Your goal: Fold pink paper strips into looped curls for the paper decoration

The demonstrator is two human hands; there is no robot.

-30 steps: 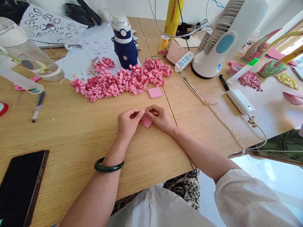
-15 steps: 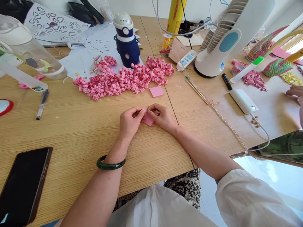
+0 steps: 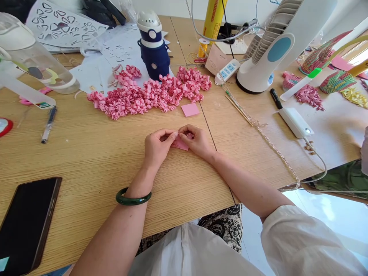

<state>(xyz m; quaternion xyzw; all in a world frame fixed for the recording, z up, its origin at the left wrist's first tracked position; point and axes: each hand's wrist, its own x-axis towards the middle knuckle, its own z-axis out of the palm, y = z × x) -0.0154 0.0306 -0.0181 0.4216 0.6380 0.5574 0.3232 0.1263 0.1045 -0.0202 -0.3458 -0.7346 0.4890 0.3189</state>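
Observation:
Between my two hands, just above the table, is a small pink paper square (image 3: 181, 143), partly covered by the fingers. My left hand (image 3: 159, 147) pinches its left upper edge between thumb and forefinger. My right hand (image 3: 195, 142) is closed on the same paper from the other side, with the thumb and fingertips meeting the left ones. Beyond the hands a flat pink stack of paper (image 3: 190, 110) lies on the table. Behind that spreads a long heap of curled pink paper pieces (image 3: 143, 97).
A phone (image 3: 27, 224) lies at the left front, a wrapped pen (image 3: 48, 124) behind it. At the back stand a blue bottle (image 3: 155, 57) and a white fan (image 3: 266, 50). A braided cord (image 3: 276, 153) and a white power bank (image 3: 296, 122) lie to the right.
The pink paper between my fingers has turned slightly, its lower corner now pointing more to the right. The other person's hand at the right edge has left the view.

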